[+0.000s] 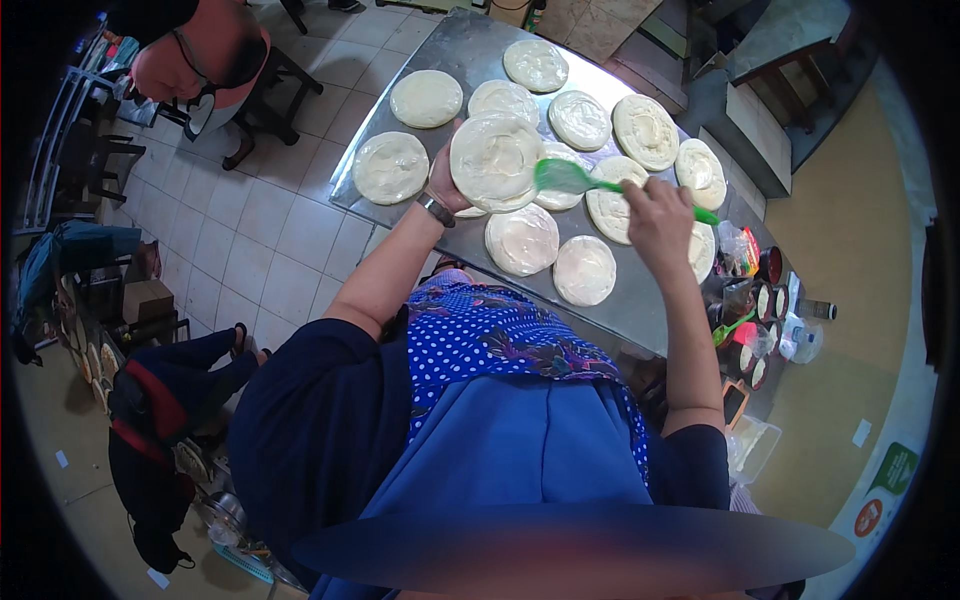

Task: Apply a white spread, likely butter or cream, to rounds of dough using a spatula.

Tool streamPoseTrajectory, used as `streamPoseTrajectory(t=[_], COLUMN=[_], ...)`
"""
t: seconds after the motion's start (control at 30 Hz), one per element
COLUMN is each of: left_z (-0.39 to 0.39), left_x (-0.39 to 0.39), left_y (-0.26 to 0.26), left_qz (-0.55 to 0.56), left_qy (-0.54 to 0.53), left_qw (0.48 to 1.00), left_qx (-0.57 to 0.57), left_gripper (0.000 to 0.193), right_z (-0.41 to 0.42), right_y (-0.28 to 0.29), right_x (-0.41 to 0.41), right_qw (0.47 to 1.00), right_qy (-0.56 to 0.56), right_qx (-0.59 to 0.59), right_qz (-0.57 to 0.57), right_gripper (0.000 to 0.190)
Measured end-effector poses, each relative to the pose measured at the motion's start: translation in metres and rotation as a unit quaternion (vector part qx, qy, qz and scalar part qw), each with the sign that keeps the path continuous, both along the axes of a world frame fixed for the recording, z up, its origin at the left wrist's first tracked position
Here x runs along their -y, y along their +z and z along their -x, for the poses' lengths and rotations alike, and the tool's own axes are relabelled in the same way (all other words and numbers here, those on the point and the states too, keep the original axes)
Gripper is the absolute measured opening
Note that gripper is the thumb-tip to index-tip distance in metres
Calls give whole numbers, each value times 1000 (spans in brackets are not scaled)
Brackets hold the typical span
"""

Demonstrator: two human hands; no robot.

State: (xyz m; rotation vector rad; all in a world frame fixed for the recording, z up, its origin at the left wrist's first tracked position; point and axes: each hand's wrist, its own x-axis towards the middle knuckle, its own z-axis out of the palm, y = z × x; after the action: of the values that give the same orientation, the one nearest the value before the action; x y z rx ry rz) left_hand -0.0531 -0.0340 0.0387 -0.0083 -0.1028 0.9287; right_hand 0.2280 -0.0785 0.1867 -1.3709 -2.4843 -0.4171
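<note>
On my left palm rests a round flat dough disc point(495, 159), raised over the metal table point(465, 45); my left hand point(448, 176) supports it from its left side and below. A green spatula point(566, 177) is gripped by its handle in my right hand point(660, 221), its broad head at the right edge of the raised disc. Several more pale dough discs with a glossy surface lie around on the table, among them one at the left point(391, 168), one at the near edge point(585, 271) and one at the far right point(645, 132).
At the table's right end stand round dark containers point(770, 264), plastic packages and another green utensil point(721, 334). One person sits at the upper left near a dark stool point(281, 94); another person is at the lower left. A cardboard box point(148, 301) stands at the left.
</note>
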Motion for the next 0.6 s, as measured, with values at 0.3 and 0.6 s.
streamPoseTrajectory(t=[0.3, 0.6], left_z=[-5, -2], left_x=[1, 2], left_y=[11, -3], left_qz=[9, 19], left_qy=[-21, -37], left_qw=[999, 999], left_qx=[-34, -21], left_gripper=[70, 69], right_z=[12, 8], right_y=[11, -12], right_x=[-15, -18], right_qw=[992, 978], right_qy=[110, 135], right_qx=[-34, -137], right_qz=[47, 76], right_gripper=[22, 18])
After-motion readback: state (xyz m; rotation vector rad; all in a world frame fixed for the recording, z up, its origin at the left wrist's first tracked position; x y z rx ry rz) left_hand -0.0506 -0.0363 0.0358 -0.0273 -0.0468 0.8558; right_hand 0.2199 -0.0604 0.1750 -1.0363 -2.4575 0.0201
